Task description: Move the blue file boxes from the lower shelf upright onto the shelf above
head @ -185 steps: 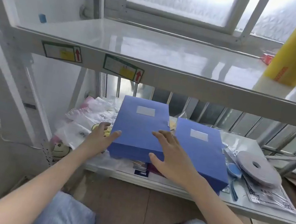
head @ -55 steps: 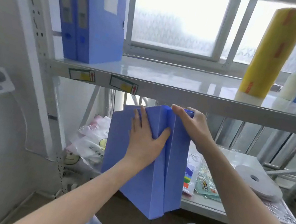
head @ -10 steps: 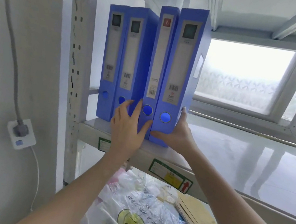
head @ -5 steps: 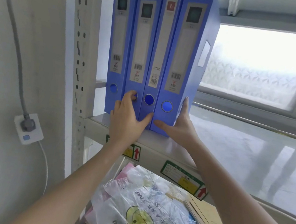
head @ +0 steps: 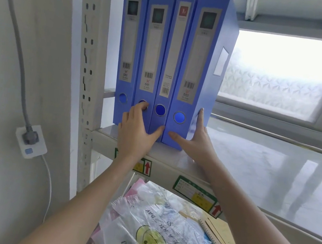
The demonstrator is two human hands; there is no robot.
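Several blue file boxes stand upright side by side at the left end of the upper shelf (head: 253, 167), spines facing me. My left hand (head: 135, 132) lies flat against the spines of the second box (head: 152, 57) and the third box (head: 173, 61), a fingertip at the second box's round finger hole. My right hand (head: 194, 141) grips the foot of the rightmost box (head: 198, 64), thumb across the spine, fingers up its right side. The leftmost box (head: 127, 54) is untouched.
A perforated shelf post (head: 89, 48) stands just left of the boxes. On the wall further left is a socket (head: 30, 141) with a plugged cable. Below, the lower shelf holds plastic bags (head: 151, 235) and notebooks (head: 222, 239). A frosted window (head: 284, 73) is behind.
The two right boxes have been pushed back and against the two left ones, forming one straight row. My left fingertips moved up to the second box's finger hole.
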